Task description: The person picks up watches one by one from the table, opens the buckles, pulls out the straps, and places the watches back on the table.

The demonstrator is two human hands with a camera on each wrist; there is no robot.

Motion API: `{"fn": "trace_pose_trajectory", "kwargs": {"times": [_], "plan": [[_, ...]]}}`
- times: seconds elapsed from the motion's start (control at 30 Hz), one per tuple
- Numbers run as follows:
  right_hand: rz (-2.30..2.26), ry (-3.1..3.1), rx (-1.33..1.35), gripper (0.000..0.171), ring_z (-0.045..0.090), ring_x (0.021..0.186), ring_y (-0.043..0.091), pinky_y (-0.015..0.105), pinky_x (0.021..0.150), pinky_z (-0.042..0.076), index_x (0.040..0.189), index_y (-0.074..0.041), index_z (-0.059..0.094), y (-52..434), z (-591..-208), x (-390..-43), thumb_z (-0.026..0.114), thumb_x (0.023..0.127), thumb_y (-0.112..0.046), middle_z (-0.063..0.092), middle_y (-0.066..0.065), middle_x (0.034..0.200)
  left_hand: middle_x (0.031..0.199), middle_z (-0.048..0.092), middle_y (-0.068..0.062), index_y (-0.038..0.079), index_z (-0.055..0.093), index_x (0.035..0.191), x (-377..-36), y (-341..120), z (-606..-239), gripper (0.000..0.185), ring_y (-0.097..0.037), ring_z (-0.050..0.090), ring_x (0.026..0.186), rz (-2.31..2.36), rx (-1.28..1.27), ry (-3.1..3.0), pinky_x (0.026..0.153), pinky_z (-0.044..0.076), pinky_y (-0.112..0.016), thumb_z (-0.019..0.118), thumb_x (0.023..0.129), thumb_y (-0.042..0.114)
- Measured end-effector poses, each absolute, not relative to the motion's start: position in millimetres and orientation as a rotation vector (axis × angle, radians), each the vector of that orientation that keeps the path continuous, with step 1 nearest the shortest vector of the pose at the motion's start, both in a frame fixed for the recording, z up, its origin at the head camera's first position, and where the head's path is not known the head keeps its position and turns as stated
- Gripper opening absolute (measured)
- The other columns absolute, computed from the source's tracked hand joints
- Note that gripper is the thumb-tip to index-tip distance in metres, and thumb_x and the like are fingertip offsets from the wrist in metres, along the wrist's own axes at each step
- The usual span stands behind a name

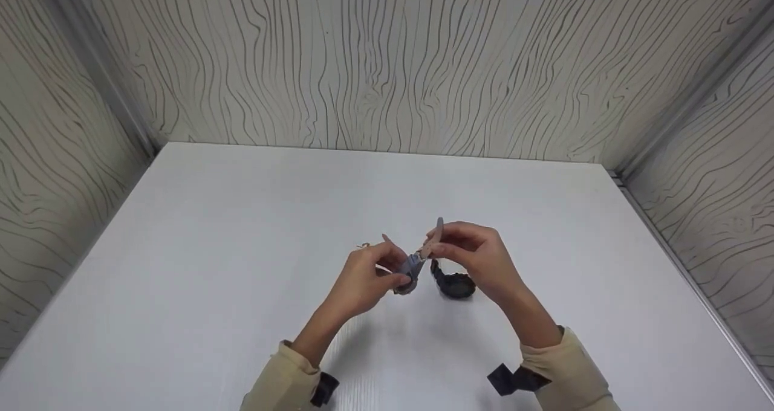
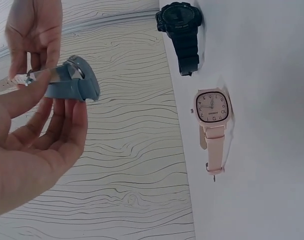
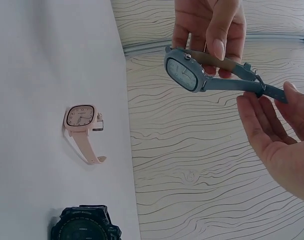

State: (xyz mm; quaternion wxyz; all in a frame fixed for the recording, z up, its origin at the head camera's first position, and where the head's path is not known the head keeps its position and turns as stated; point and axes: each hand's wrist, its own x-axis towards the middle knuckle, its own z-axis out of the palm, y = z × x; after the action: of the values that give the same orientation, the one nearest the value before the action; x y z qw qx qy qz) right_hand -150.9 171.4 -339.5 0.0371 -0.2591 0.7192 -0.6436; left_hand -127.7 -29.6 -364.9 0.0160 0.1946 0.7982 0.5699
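A blue-grey wristwatch with a squarish case is held up above the table between both hands. My left hand pinches its strap close to the case, thumb on one side. My right hand pinches the strap's far end, beyond the metal buckle, where the two strap parts meet. On the table beneath lie a black sport watch, near the right hand, and a pink square watch, face up in both wrist views. The left hand seems to hide most of the pink watch in the head view.
The white table runs back to a wall with a wood-grain pattern. Similar panels stand at the left and right sides. Dark camera mounts sit at the wrists, by the beige sleeves.
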Motion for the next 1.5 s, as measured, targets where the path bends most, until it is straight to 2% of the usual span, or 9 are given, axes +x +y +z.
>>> {"fn": "trace_pose_trajectory", "kwargs": {"times": [0.2,0.33,0.43,0.53,0.6,0.7,0.93,1.13,1.5], "plan": [[-1.927,2.103,-0.861,0.017,0.061,0.09,0.029,0.042,0.081,0.05,0.106,0.006,0.047,170.3,-341.2,-153.0,0.051,0.092,-0.003,0.057,0.022,0.094,0.088,0.062,-0.005,0.002,0.063,0.096,-127.7,-28.5,-363.3,0.017,-0.018,0.061,0.085,1.814,0.584,2.5,0.072,0.052,-0.024,0.066,0.08,-0.003],[-1.899,2.069,-0.866,0.015,0.061,0.089,0.032,0.044,0.08,0.05,0.108,0.001,0.044,170.5,-342.1,-152.9,0.048,0.094,-0.004,0.056,0.02,0.093,0.088,0.063,-0.004,0.002,0.064,0.096,-126.9,-27.9,-362.0,0.017,-0.017,0.061,0.085,1.817,0.561,2.515,0.072,0.052,-0.023,0.067,0.08,-0.001],[-1.896,2.046,-0.875,0.021,0.061,0.089,0.032,0.042,0.08,0.051,0.11,-0.002,0.044,171.4,-343.2,-152.8,0.053,0.091,-0.002,0.055,0.019,0.092,0.087,0.063,-0.003,0.003,0.065,0.095,-126.2,-27.6,-360.9,0.016,-0.015,0.061,0.083,1.809,0.558,2.538,0.073,0.051,-0.023,0.068,0.08,0.002],[-1.888,2.027,-0.892,0.035,0.059,0.09,0.031,0.038,0.079,0.051,0.115,-0.003,0.044,172.2,-344.5,-153.0,0.061,0.085,0.001,0.054,0.022,0.094,0.087,0.064,-0.002,0.004,0.065,0.096,-125.4,-27.3,-359.5,0.017,-0.014,0.061,0.083,1.81,0.564,2.558,0.075,0.051,-0.023,0.069,0.08,0.004],[-1.868,2.038,-0.897,0.044,0.058,0.09,0.029,0.036,0.078,0.051,0.118,-0.002,0.043,172.8,-345.5,-153.1,0.066,0.08,0.003,0.054,0.024,0.096,0.087,0.064,-0.002,0.004,0.065,0.096,-125.0,-27.0,-358.7,0.017,-0.014,0.062,0.083,1.817,0.569,2.558,0.076,0.051,-0.024,0.068,0.08,0.004],[-1.832,2.066,-0.876,0.047,0.059,0.091,0.028,0.035,0.079,0.051,0.119,0.002,0.044,173.2,-346.4,-153.3,0.068,0.078,0.002,0.056,0.024,0.097,0.087,0.064,-0.002,0.004,0.065,0.097,-124.7,-26.6,-358.0,0.017,-0.013,0.062,0.083,1.817,0.568,2.555,0.076,0.05,-0.024,0.067,0.081,0.004],[-1.776,2.146,-0.744,0.037,0.06,0.091,0.025,0.034,0.077,0.052,0.113,0.007,0.055,174.4,-346.8,-152.4,0.069,0.079,-0.002,0.058,0.02,0.097,0.087,0.063,-0.002,0.005,0.064,0.099,-124.9,-26.9,-357.3,0.017,-0.014,0.061,0.081,1.823,0.538,2.551,0.074,0.051,-0.025,0.067,0.082,0.006],[-1.723,2.214,-0.786,0.027,0.06,0.088,0.024,0.032,0.078,0.051,0.105,0.006,0.062,174.6,-347.0,-153.2,0.067,0.081,-0.004,0.06,0.018,0.093,0.089,0.064,-0.002,0.006,0.064,0.101,-124.9,-27.6,-357.5,0.019,-0.015,0.062,0.082,1.836,0.502,2.55,0.072,0.052,-0.025,0.067,0.083,0.008],[-1.797,2.184,-0.783,0.024,0.063,0.084,0.023,0.031,0.078,0.052,0.102,0.009,0.06,173.2,-347.5,-154.3,0.066,0.081,0.0,0.061,0.023,0.092,0.094,0.065,-0.003,0.006,0.064,0.104,-126.1,-28.6,-358.5,0.021,-0.015,0.062,0.086,1.891,0.487,2.536,0.076,0.051,-0.028,0.066,0.084,0.011]]}}
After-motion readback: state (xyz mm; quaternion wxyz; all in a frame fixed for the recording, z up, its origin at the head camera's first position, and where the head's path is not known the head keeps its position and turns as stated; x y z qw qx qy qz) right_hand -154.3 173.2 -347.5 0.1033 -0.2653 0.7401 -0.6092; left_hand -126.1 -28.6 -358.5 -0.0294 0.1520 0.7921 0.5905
